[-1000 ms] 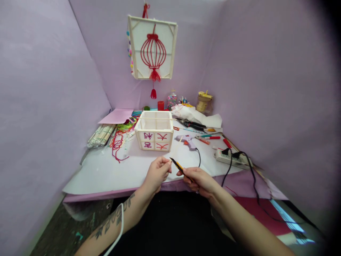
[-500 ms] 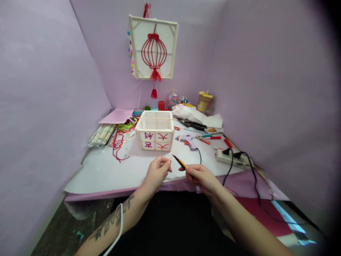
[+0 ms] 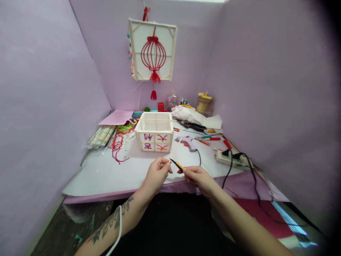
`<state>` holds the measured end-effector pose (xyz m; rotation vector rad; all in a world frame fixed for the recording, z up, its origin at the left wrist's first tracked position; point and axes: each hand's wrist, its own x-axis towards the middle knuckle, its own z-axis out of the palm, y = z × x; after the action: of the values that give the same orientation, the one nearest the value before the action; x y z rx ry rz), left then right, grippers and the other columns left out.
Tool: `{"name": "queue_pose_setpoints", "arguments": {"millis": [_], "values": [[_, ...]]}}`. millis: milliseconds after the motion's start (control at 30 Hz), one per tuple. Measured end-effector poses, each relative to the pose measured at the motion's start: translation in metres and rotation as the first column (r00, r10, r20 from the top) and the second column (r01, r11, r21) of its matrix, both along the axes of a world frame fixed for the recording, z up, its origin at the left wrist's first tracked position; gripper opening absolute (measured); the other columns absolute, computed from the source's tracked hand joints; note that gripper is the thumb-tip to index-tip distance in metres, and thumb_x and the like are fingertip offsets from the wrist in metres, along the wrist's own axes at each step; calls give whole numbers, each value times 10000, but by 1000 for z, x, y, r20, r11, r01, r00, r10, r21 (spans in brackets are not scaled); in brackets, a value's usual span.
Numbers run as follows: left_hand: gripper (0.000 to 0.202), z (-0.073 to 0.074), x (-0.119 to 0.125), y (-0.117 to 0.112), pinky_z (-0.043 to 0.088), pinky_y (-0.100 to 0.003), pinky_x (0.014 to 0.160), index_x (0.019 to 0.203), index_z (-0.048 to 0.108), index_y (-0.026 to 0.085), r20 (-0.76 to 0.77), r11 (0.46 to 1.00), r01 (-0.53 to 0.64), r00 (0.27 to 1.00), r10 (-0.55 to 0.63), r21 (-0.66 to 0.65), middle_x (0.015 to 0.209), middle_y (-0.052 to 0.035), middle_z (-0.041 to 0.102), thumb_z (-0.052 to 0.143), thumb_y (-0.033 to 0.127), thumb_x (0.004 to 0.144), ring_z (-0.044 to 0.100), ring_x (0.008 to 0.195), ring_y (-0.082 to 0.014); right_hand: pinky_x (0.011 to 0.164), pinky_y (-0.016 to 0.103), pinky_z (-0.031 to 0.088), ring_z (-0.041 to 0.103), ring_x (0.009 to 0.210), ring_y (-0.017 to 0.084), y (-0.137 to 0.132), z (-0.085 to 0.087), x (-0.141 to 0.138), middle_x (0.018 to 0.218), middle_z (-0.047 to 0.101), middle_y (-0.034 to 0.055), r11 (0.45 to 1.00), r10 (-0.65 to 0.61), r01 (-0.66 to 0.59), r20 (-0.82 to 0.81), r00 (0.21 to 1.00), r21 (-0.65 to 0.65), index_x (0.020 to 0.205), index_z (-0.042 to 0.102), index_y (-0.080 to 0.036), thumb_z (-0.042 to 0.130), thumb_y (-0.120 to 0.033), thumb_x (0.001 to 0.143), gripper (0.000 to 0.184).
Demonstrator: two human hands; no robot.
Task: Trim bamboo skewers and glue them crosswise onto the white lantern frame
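My left hand (image 3: 159,170) is closed, its thumb and fingertips pinching a thin pale wooden stick (image 3: 176,148) near its lower end. The stick slants up and away to the right. My right hand (image 3: 198,177) grips a yellow-handled craft knife (image 3: 179,165) with a dark pointed blade. That blade reaches the stick just beside my left fingertips; whether it touches is too small to tell. Beyond my hands stands a white box-shaped lantern frame (image 3: 155,132) with red and purple characters on its front. One more stick (image 3: 157,120) lies across its top.
A lilac glue gun (image 3: 187,142) lies right of the frame, with pliers (image 3: 195,125) behind it. A power strip (image 3: 233,160) with black plugs sits at right. Red cord (image 3: 115,147) and bundled sticks (image 3: 101,137) lie left. A finished lantern (image 3: 153,51) hangs above.
My right hand has brought the craft knife slightly left and down, so its tip is now at the stick by my left fingertips. The left hand has barely moved.
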<state>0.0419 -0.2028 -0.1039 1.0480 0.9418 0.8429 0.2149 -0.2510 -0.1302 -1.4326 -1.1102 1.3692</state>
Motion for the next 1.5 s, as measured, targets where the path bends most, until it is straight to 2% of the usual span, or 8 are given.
{"name": "queue_pose_setpoints", "arguments": {"millis": [100,233,533,633,833,1000,1233,1500], "values": [[270,1,1,-1,114,-157,379,860,506,160,2,999,-10,1000,10,-42,611,44,580,632,271,648,277,367,-3,564,261,339,507,583,149,0,-5,1,610,596,18,978,-107,48,292,950,203,903,762,-138,566,-468,811,394],[313,0,3,-1,93,-159,384,891,492,160,42,995,-40,998,44,-86,612,52,562,631,284,640,274,367,-1,636,267,382,614,700,187,-3,-13,-2,742,681,47,871,-363,-2,646,672,492,997,751,-189,522,-382,895,317],[322,-6,4,0,67,-162,386,877,497,149,81,986,-63,994,77,-154,625,50,554,640,245,605,254,367,16,604,273,339,590,638,166,-5,-16,-7,692,673,41,689,-629,-266,739,243,674,1035,729,-168,489,-313,957,291],[325,-7,3,-1,72,-162,384,883,505,145,85,985,-60,994,74,-163,632,50,555,638,247,605,249,365,18,617,275,351,595,661,175,-5,-19,-5,724,683,56,717,-584,-243,753,303,654,1074,724,-163,479,-328,956,318],[308,-8,1,-1,84,-162,385,882,505,154,78,993,-51,995,59,-107,633,45,562,640,274,633,268,366,8,596,262,377,560,632,167,0,-18,-3,664,642,32,933,-151,-39,487,860,358,931,749,-158,492,-401,888,357],[312,-6,0,0,96,-164,379,879,514,152,52,997,-50,997,53,-54,633,42,569,642,305,638,274,362,0,482,244,230,309,463,88,3,-5,-4,492,436,-37,999,24,-27,107,994,30,742,721,-112,536,-554,798,482],[310,-3,-2,-1,79,-162,386,876,499,162,64,995,-32,997,38,-96,616,50,557,646,290,635,256,361,3,551,255,330,490,580,147,5,-6,0,582,566,1,972,-109,17,388,915,233,815,754,-147,536,-460,834,382],[315,-7,0,0,70,-165,390,866,489,163,89,988,-62,993,75,-141,623,52,542,650,264,615,254,368,9,610,254,372,627,696,169,-2,-14,-8,748,690,40,810,-470,-122,760,448,573,1032,736,-205,484,-354,940,307]]}}
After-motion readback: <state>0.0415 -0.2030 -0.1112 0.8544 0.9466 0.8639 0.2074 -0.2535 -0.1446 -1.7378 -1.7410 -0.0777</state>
